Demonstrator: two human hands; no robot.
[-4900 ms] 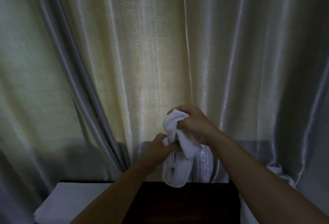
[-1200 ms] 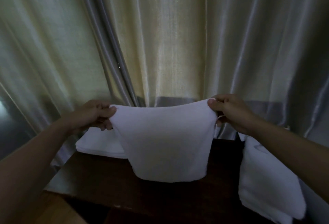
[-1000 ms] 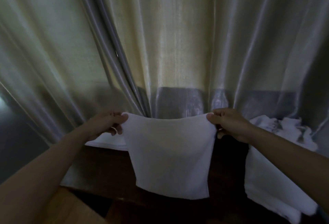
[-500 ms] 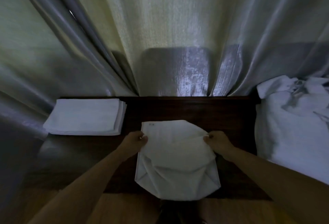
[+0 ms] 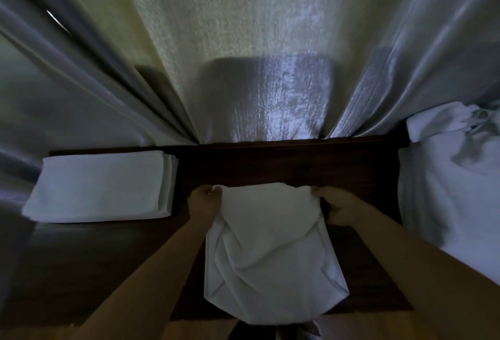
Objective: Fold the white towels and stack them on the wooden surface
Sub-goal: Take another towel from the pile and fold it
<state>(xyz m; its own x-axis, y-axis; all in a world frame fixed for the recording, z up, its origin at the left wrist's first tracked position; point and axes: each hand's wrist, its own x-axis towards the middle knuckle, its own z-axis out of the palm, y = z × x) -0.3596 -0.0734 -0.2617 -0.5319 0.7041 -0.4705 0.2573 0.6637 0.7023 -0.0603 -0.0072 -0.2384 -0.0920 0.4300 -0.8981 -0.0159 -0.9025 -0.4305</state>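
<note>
Fingers of left hand (image 5: 203, 202) and right hand (image 5: 337, 207) are pinching far corners of rumpled white cloth towel (image 5: 270, 253), lying on dark wooden surface (image 5: 270, 166).

Both hands' fingers (image 5: 213, 191) pinch the white towel (image 5: 270, 253) on the wooden surface (image 5: 270, 166); folded stack (image 5: 102, 185) seemingly left

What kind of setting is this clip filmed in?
Probably a hotel room or bedroom, at a window. Floor-length satin curtains hang behind a dark wooden surface, with a stack of folded white towels and a heap of unfolded white linen on it.
</note>
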